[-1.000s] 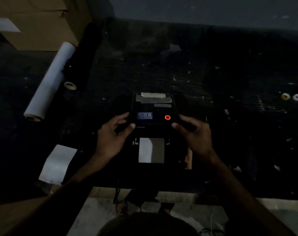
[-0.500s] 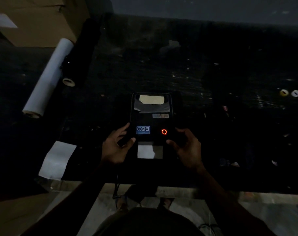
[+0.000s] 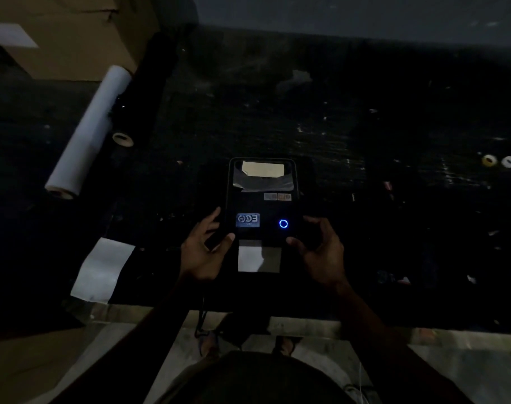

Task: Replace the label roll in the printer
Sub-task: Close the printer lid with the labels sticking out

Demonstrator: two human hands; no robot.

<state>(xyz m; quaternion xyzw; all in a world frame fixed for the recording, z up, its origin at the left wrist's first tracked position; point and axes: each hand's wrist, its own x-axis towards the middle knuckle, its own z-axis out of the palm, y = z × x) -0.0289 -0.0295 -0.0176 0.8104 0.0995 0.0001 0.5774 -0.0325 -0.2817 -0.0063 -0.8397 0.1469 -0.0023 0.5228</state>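
Very dim scene, much detail lost to the dark. Black rectangular label printer (image 3: 263, 205) standing near the near edge of the dark, scuffed table (image 3: 365, 141), lid down, with a pale window (image 3: 263, 170) at its far end showing something light inside. On the lid, a blue-grey logo badge (image 3: 247, 220) at left and a glowing blue ring light (image 3: 283, 223) at right. White strip of label paper (image 3: 258, 259) sticking out of the printer's near face toward the viewer.

Left hand (image 3: 201, 252) cupped against the printer's left near corner, fingers (image 3: 212, 220) spread apart along the side, thumb tip resting on the top edge just below the badge. Right hand (image 3: 321, 252) mirrored at the right near corner, fingers curled and loosely apart around the side, thumb tip close under the ring light. Firm grip or mere touch: cannot tell in this light.

Far left on the table, a long white paper roll (image 3: 88, 132) lying at a slant, and just beside it on the right a long black roll (image 3: 152, 86) with a pale cardboard core end (image 3: 122, 139). Brown cardboard box (image 3: 64, 39) behind both, in the far left corner. Loose white sheet of paper (image 3: 102, 269) at the near left, hanging partly over the table edge. Well apart at the far right, two small tape rings, one yellowish (image 3: 489, 160), one white (image 3: 509, 161), side by side. Small scraps of litter scattered over the right half of the table.
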